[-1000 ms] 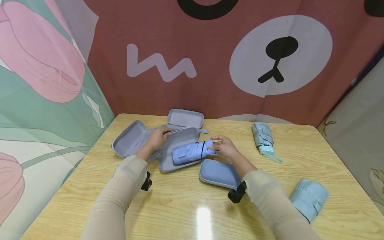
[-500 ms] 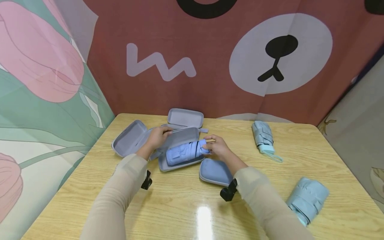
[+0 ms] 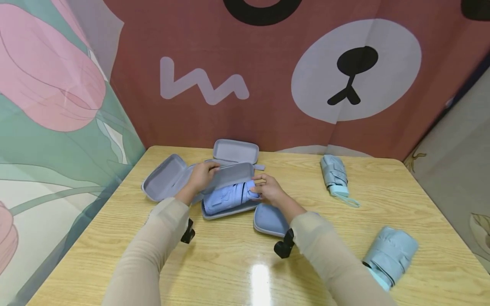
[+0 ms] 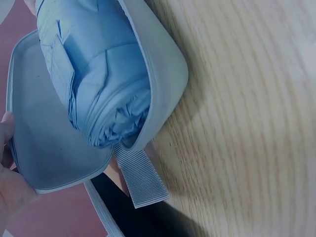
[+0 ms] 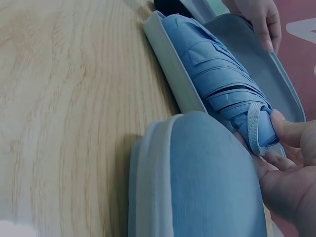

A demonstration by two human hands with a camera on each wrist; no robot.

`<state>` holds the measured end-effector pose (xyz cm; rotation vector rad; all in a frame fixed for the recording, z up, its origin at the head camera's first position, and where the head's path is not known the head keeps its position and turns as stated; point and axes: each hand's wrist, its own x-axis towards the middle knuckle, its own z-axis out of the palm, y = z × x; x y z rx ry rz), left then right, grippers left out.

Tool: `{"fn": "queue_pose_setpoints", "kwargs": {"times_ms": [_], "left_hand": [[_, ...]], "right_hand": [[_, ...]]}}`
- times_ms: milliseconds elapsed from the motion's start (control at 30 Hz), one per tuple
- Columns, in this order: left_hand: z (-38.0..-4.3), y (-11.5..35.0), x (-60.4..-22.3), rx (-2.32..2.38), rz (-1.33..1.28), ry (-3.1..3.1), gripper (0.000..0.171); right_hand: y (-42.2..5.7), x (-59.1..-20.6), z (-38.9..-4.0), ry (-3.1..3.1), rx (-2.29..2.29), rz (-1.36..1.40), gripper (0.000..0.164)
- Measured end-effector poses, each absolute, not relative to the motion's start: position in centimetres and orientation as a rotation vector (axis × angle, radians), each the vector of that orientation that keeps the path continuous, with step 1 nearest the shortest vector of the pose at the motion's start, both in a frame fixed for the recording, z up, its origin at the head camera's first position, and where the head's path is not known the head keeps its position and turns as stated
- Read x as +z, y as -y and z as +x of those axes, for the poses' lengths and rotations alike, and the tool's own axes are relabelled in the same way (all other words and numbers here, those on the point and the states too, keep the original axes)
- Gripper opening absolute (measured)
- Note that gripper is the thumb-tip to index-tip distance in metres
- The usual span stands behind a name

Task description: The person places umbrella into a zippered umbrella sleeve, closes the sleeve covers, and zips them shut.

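A folded blue umbrella (image 3: 226,199) lies mostly inside an open grey zip case (image 3: 231,175), its black band near the handle end. My right hand (image 3: 269,189) grips the handle end at the case's right side; in the right wrist view the thumb (image 5: 286,129) presses on it beside a wrist loop (image 5: 254,126). With my left hand (image 3: 200,176) I hold the raised lid by its far edge, thumb and fingers on the rim. The left wrist view shows the umbrella's rolled fabric end (image 4: 121,118) within the case wall (image 4: 165,74), above a ribbed tab (image 4: 140,177).
A closed blue case (image 3: 269,219) sits just in front of my right hand. Two more open grey cases stand at the left (image 3: 162,180) and at the back (image 3: 236,151). Two folded pale-teal umbrellas lie on the right, one far (image 3: 334,170), one near (image 3: 392,255).
My right hand has moved left and slid the blue umbrella leftward and deeper into the case. My left hand keeps its hold on the lid.
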<state>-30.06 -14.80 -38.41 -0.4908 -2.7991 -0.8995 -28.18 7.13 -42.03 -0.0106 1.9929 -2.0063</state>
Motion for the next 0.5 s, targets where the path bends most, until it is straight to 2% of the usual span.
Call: {"fn": "queue_pose_setpoints", "kwargs": {"times_ms": [500], "left_hand": [[-30.2, 14.7, -38.5, -0.855, -0.467, 2.78, 0.023]], "right_hand": [[-6.0, -42.4, -28.1, -2.171, -1.855, -0.101, 0.035]]}}
